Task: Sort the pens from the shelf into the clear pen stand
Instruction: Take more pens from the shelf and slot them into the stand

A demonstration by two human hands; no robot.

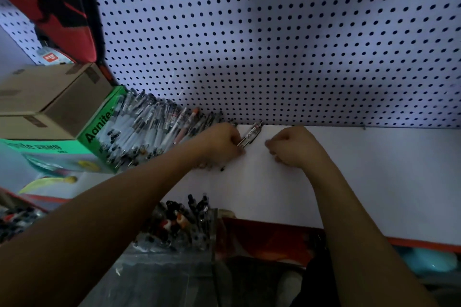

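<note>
Left hand (pixel 224 142) grasps light, stiff, slippery pens (pixel 250 135) mid-barrel, pile (pixel 147 132) at nine o'clock; right hand (pixel 291 147) clenched, holding nothing visible.

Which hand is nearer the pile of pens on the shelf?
Left. The left hand sits at the pen pile's edge, holding pens; the right hand rests farther right, apart from it.

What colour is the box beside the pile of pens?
Green box with black lettering, seen in the head view.
</note>
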